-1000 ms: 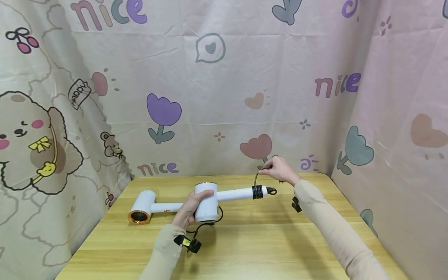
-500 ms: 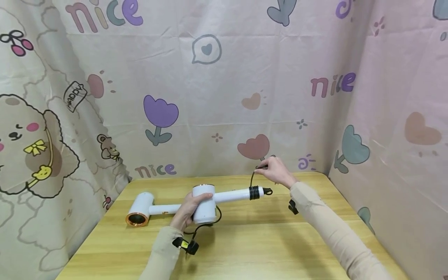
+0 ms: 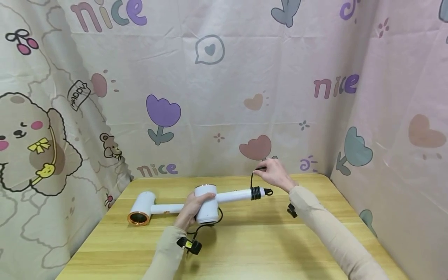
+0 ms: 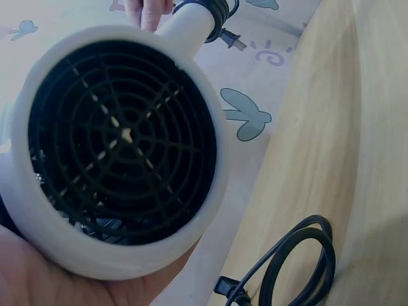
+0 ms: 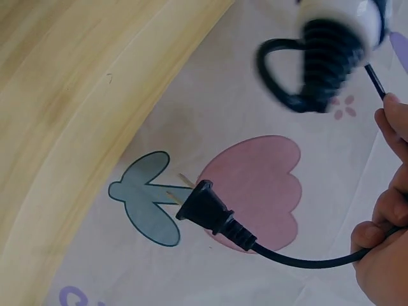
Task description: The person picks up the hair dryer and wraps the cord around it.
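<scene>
My left hand (image 3: 190, 208) grips the barrel of a white hair dryer (image 3: 206, 204), its thumb over the side. The handle points right, with black cord (image 3: 256, 193) wound in several turns near its end. Above the windings, my right hand (image 3: 275, 173) pinches the free stretch of cord. In the right wrist view the two-pin plug (image 5: 204, 207) dangles from cord running through the curled fingers (image 5: 389, 213). The left wrist view faces the dryer's round dark grille (image 4: 124, 143); much of the left hand is hidden behind the barrel.
A second white hair dryer (image 3: 141, 208) with a copper-coloured rim lies at the left of the wooden table (image 3: 266, 249). A looped black cord (image 4: 319, 255) lies on the wood near my left wrist. Patterned curtain (image 3: 224, 101) encloses the back and sides.
My right hand has shifted slightly left with the cord, over the windings. The left hand keeps its grip on the hair dryer; the head view sways a little.
</scene>
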A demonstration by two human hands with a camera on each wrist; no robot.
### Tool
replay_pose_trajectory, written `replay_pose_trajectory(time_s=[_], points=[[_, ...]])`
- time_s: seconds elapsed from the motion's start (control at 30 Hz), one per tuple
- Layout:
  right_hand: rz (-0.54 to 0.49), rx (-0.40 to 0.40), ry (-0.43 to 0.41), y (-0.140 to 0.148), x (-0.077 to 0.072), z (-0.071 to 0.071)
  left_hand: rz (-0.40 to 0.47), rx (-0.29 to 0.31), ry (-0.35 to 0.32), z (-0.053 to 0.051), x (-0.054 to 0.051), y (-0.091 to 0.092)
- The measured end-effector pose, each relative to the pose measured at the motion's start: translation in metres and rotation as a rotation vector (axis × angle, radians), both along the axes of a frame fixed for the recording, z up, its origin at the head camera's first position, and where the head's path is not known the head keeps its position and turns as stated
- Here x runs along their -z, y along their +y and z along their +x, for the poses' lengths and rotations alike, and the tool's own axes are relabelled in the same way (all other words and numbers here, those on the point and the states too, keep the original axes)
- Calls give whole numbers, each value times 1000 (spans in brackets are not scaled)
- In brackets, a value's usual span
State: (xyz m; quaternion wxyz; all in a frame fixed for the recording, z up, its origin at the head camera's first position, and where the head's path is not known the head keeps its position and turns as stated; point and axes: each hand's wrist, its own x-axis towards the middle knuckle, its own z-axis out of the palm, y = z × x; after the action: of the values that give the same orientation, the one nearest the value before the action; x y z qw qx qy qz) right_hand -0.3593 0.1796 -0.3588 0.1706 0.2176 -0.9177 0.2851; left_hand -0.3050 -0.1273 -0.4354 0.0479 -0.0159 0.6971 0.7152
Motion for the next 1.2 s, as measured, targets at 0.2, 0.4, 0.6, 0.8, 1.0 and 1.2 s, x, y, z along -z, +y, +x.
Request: replay_pose_trajectory(time_s=[0.2, 0.4, 0.6, 0.8, 1.0, 1.2], points=[[56, -68, 124, -4, 2, 4, -59, 8, 22, 0, 0, 3], [61, -77, 141, -5, 3, 6, -97, 9, 33, 2, 2, 3], [71, -34, 139, -4, 5, 11, -77, -9, 26, -2, 4, 5], [115, -42, 162, -9, 6, 19, -117, -107, 50, -4, 5, 9], [140, 12, 210, -14, 8, 23, -83, -214, 92, -4, 4, 13], [127, 36, 199, -16, 13, 26, -12, -313, 120, -5, 2, 18]])
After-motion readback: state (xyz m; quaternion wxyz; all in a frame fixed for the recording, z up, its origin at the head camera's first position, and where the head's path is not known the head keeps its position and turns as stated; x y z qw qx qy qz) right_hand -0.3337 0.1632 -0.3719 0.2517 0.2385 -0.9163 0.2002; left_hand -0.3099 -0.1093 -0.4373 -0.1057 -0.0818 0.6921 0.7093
